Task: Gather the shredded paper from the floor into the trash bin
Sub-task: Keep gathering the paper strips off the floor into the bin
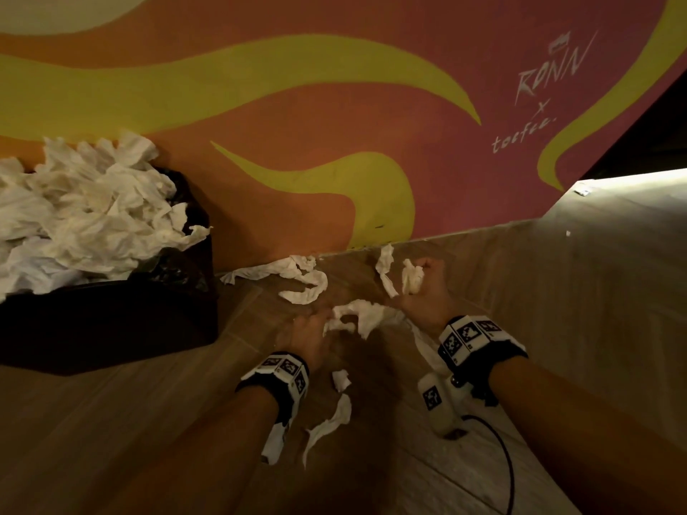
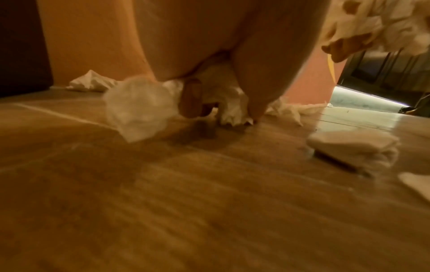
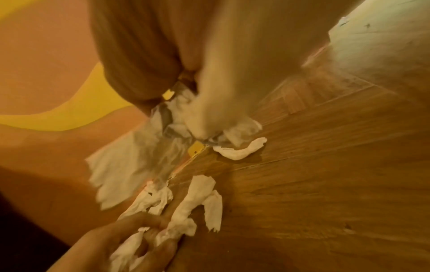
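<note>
A black trash bin (image 1: 111, 328) stands at the left against the wall, heaped with white shredded paper (image 1: 81, 217). On the wooden floor my left hand (image 1: 310, 328) grips a torn strip (image 1: 357, 314); the left wrist view shows its fingers (image 2: 190, 99) curled round that paper (image 2: 230, 108). My right hand (image 1: 427, 288), closer to the wall, holds a crumpled wad (image 1: 412, 280) with a loose end hanging (image 3: 111, 176). Loose strips lie by the wall (image 1: 297, 276), beside the right hand (image 1: 384, 269), and between my forearms (image 1: 329, 425).
An orange and yellow painted wall (image 1: 334, 105) runs close behind the paper. A white device with a black cable (image 1: 438, 407) hangs below my right wrist. A bright lit strip (image 1: 632, 180) lies at the far right along the floor.
</note>
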Demonstrator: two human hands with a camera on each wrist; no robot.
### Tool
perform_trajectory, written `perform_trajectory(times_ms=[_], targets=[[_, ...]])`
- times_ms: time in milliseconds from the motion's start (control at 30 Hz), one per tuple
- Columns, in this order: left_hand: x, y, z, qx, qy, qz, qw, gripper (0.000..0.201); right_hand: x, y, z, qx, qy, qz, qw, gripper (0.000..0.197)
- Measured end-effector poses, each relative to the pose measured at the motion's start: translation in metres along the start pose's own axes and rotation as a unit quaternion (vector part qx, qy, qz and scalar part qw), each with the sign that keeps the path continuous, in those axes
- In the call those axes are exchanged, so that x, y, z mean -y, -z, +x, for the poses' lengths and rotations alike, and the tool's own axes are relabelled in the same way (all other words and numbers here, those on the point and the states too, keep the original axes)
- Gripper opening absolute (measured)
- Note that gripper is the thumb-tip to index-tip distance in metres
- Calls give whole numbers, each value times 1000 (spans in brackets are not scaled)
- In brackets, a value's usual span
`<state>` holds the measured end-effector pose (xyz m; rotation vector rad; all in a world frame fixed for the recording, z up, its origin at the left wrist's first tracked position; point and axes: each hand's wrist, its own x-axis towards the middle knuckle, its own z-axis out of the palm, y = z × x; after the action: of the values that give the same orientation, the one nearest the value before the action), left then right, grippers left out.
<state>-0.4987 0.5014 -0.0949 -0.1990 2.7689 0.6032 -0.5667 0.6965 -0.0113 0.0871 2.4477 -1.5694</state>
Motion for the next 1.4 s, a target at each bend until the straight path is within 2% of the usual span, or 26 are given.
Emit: perform_trajectory(times_ms=[100,133,200,267,300,400,500,533,600,667,733,833,867,900,1000,1067,1167,1200,1300,1400], targets=[[0,3,-7,-4,-25,-102,994,27,-7,8,11,-12,-15,-8,1000,19],[-2,6,-10,-6,-28,-145,989,22,-9,10,13,-23,-20,6,1000,14],[-2,12,-17,-59,-17,-205,977,15,-12,15,17,-59,-27,19,998,16],[1,16,-22,-131,13,-256,958,24,-14,19,19,-84,-37,-19,996,26],[3,19,-23,-146,29,-290,945,26,-15,21,20,-85,-47,-29,995,30],[3,29,-26,-127,51,-401,906,15,-18,18,16,-81,-66,-36,994,31],[2,36,-31,-102,54,-468,876,25,-23,11,9,-97,-74,-11,992,34],[1,37,-34,-107,44,-463,879,26,-24,10,6,-94,-81,-6,992,34],[1,34,-39,-122,3,-402,907,27,-26,8,4,-71,-78,-5,994,39],[-3,27,-46,-58,-24,-323,944,20,-24,7,4,-27,-52,26,998,51],[-7,15,-55,39,-45,-230,971,19,-24,6,10,2,-44,69,997,45],[-5,-8,-66,137,-109,-52,983,64,-18,5,12,-57,-96,42,993,13],[-4,-14,-69,143,-130,-18,981,69,-17,5,13,-71,-123,18,990,28],[-2,-19,-71,130,-149,1,980,62,-18,6,14,-71,-143,2,987,42],[-2,-21,-72,70,-175,-12,982,25,-18,8,15,-38,-188,4,981,67],[-1,-18,-68,69,-170,-18,983,19,-20,11,14,-22,-215,8,976,73],[3,-7,-59,82,-146,-19,986,15,-20,12,12,-3,-235,7,972,63],[4,-2,-56,83,-137,-36,986,14,-19,11,11,4,-238,8,971,60],[3,9,-49,81,-74,-163,980,31,-18,9,10,20,-245,-1,969,50],[-2,17,-41,38,-28,-263,964,41,-19,6,9,19,-229,6,973,30]])
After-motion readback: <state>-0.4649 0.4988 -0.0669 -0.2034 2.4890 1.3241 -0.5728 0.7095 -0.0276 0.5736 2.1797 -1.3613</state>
